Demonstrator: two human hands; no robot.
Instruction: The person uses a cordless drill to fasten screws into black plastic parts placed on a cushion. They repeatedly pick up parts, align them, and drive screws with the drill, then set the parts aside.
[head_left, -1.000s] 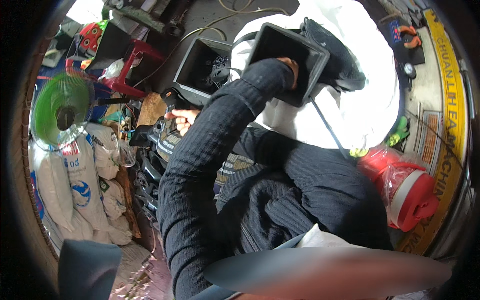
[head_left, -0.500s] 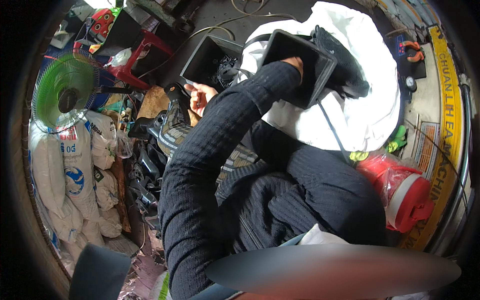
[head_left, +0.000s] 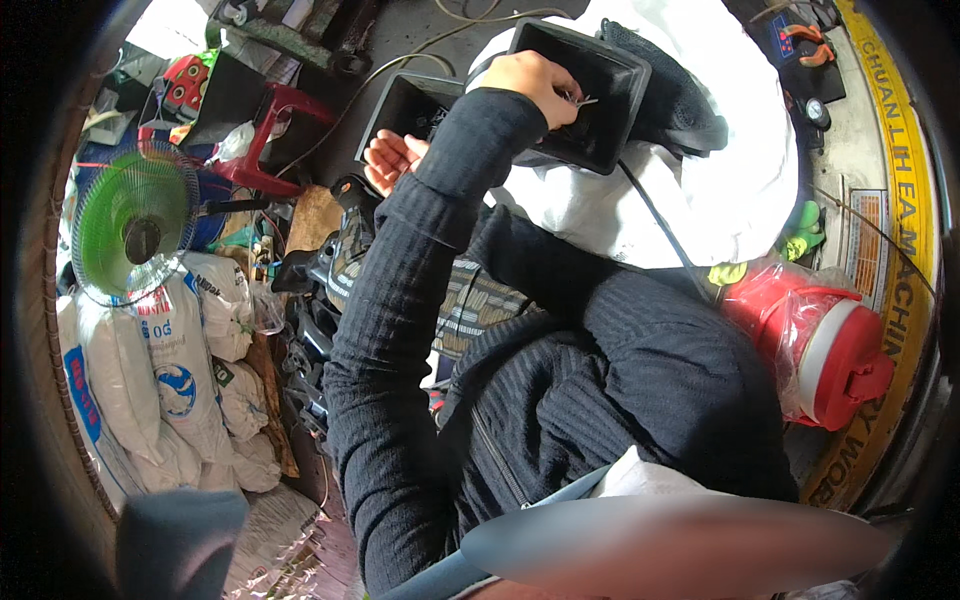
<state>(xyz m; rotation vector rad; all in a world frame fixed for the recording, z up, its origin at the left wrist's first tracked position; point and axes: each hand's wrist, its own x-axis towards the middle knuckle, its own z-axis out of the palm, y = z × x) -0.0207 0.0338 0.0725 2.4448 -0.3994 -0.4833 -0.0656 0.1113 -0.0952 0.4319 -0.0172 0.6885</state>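
Left are sacks [head_left: 185, 375] and a fan [head_left: 140, 240]; ahead, one bin [head_left: 408, 105] left of another bin [head_left: 629, 118]; right, a jug [head_left: 840, 375].

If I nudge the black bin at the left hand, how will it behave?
The black bin probably keeps its shape, given its straight walls and thick rim. It may tip or shift if resting on the white sheeting around it, which looks soft. Its shaded inside leaves weight uncertain.

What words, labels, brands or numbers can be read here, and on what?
I'll leave out the wording itself, but lettering stands on:
Yellow band: large dark capitals, legible.
White sack: red and blue print.
Smaller sack: dark print.
Blue strip, far left: white letters.
Orange-and-white label: too small to read.
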